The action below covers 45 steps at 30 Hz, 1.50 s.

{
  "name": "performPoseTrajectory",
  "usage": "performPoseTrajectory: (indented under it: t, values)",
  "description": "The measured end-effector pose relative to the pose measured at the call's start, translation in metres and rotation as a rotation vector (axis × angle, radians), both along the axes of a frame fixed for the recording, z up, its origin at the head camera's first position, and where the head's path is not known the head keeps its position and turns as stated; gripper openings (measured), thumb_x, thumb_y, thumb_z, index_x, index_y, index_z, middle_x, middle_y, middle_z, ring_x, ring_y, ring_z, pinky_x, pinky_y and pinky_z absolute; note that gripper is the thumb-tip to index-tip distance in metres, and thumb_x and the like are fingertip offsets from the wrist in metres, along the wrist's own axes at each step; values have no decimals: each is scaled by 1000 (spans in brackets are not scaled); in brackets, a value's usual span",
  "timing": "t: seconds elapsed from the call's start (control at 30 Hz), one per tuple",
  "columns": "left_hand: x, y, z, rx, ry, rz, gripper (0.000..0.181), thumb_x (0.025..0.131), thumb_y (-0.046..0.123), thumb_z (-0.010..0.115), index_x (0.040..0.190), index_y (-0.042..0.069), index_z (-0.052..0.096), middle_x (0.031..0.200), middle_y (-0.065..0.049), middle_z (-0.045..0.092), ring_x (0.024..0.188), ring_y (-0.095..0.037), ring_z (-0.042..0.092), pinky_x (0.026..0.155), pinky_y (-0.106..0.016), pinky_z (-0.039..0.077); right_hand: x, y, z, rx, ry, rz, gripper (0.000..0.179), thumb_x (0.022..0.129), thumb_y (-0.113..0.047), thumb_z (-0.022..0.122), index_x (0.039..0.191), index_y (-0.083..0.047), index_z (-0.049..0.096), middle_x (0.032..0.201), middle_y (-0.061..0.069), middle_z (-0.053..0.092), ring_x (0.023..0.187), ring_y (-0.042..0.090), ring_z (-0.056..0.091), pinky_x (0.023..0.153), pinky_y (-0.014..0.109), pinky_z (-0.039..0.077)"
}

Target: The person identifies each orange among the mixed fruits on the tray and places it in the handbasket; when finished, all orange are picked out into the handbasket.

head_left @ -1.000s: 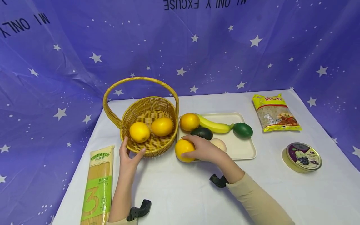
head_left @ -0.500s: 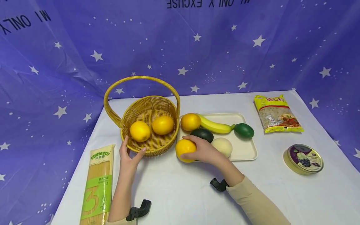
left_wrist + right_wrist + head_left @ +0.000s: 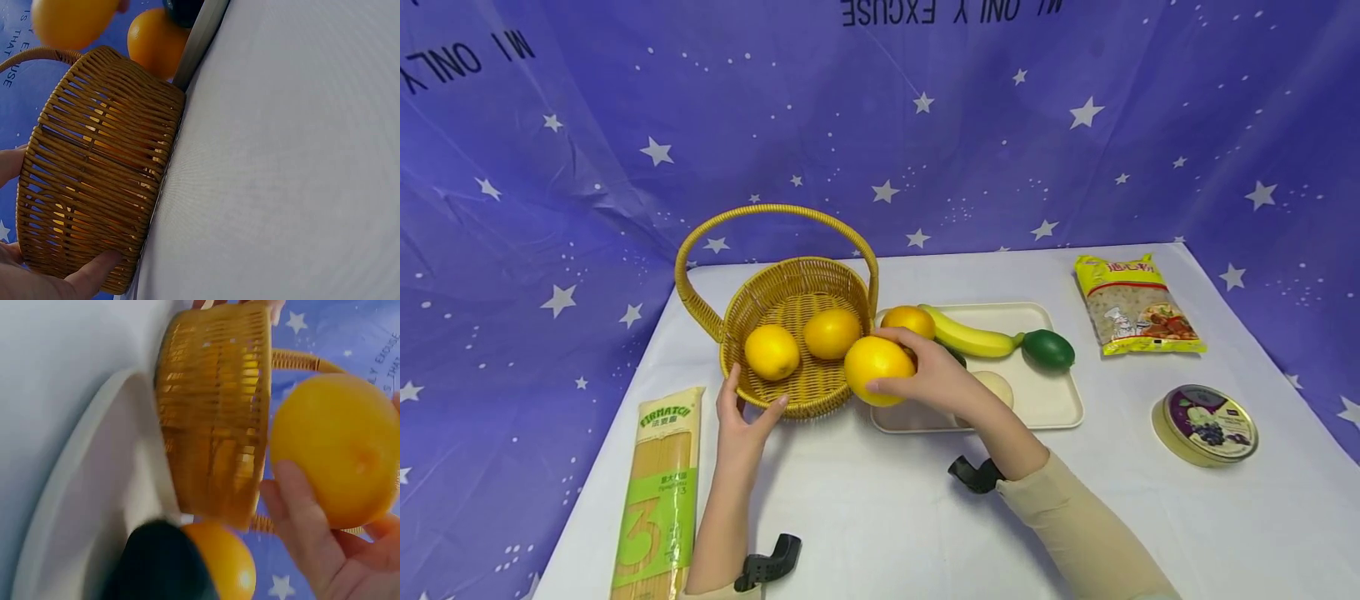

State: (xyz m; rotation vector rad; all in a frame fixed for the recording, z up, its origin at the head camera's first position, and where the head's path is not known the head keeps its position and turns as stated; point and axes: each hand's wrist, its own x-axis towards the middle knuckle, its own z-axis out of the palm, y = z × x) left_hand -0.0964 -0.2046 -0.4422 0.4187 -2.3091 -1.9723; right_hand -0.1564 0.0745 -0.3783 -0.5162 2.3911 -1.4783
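My right hand point(image 3: 946, 377) holds an orange point(image 3: 876, 368) in the air, over the tray's left end and close to the basket's right rim. In the right wrist view, fingers and thumb wrap round this orange point(image 3: 337, 450). My left hand point(image 3: 743, 433) grips the near rim of the yellow wicker basket point(image 3: 805, 273); in the left wrist view the thumb point(image 3: 97, 272) presses its outer wall. Two yellow-orange fruits lie inside the basket, a left one point(image 3: 772, 352) and a right one point(image 3: 832, 333).
A cream tray point(image 3: 1052, 410) bears another orange point(image 3: 910, 318), a banana point(image 3: 973, 337), a green fruit point(image 3: 1048, 350), a pale ball point(image 3: 996, 387) and a partly hidden dark fruit point(image 3: 162, 562). Around stand a spaghetti pack point(image 3: 658, 500), pasta bag point(image 3: 1138, 304) and round tin point(image 3: 1205, 423).
My right hand has lifted the orange off the tray's near left corner and carried it up and left towards the basket. The left hand keeps its place on the rim.
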Motion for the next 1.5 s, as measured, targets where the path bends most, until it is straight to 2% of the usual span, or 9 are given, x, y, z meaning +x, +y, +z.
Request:
performPoseTrajectory:
  t: [0.13, 0.23, 0.4, 0.63, 1.0, 1.03, 1.2, 1.27, 1.5]
  values:
    - [1, 1, -2, -10, -5, 9, 94, 89, 24, 72, 156, 29, 7, 159, -2, -6, 145, -24, 4, 113, -45, 22, -10, -22, 1, -128, -45, 37, 69, 78, -40, 80, 139, -31, 50, 131, -2, 51, 107, 22, 54, 87, 41, 49]
    - [2, 2, -3, -1, -3, 2, 94, 89, 24, 72, 156, 28, 6, 159, -3, -7, 145, -25, 4, 113, -46, 22, -16, -40, -2, -165, -64, 63, 68, 78, -39, 79, 139, -31, 50, 132, -2, 51, 108, 21, 54, 89, 39, 49]
    - [3, 3, -3, 0, 0, -5, 94, 89, 25, 71, 156, 26, 6, 159, -3, -8, 145, -27, 3, 112, -48, 22, -25, -68, -6, -108, -62, 103, 70, 78, -45, 78, 140, -31, 49, 133, -5, 52, 109, 18, 54, 89, 38, 48]
    - [2, 4, -1, -20, -2, -5, 94, 89, 25, 71, 156, 28, 6, 159, -2, -7, 145, -27, 2, 113, -50, 20, -36, -92, -11, -18, 14, 170, 73, 79, -46, 77, 142, -27, 47, 136, -3, 51, 110, 15, 54, 90, 36, 48]
    - [-1, 4, 2, -13, 9, -4, 95, 88, 25, 73, 156, 26, 6, 159, -3, -7, 145, -26, 2, 113, -48, 20, -43, -101, -9, 47, -12, 217, 73, 80, -44, 75, 144, -25, 45, 136, 1, 52, 111, 16, 53, 92, 37, 46]
    - [1, 5, 7, -8, 6, -5, 95, 88, 23, 72, 156, 24, 7, 159, -4, -7, 145, -27, 3, 113, -48, 21, -43, -101, -9, 38, -21, 215, 71, 81, -43, 74, 143, -25, 46, 135, 0, 52, 111, 16, 53, 92, 37, 45]
    - [1, 5, 8, -4, 3, 1, 95, 88, 24, 72, 156, 25, 7, 159, -4, -7, 145, -26, 3, 114, -48, 20, -44, -101, -10, -41, -67, 193, 61, 85, -45, 70, 140, -24, 52, 135, -3, 54, 119, 14, 50, 100, 37, 42]
    - [0, 3, 4, -6, 8, 5, 95, 88, 26, 73, 156, 26, 7, 159, -3, -6, 145, -26, 3, 114, -47, 20, -44, -102, -11, -76, -78, 191, 59, 86, -45, 69, 138, -22, 54, 134, -2, 56, 122, 15, 49, 102, 37, 40]
    - [-1, 1, 3, 7, 3, 0, 95, 89, 22, 72, 156, 25, 5, 159, -3, -8, 145, -26, 2, 113, -47, 21, -43, -103, -16, -117, -102, 191, 57, 88, -45, 67, 137, -19, 56, 131, 2, 58, 122, 17, 52, 101, 38, 41]
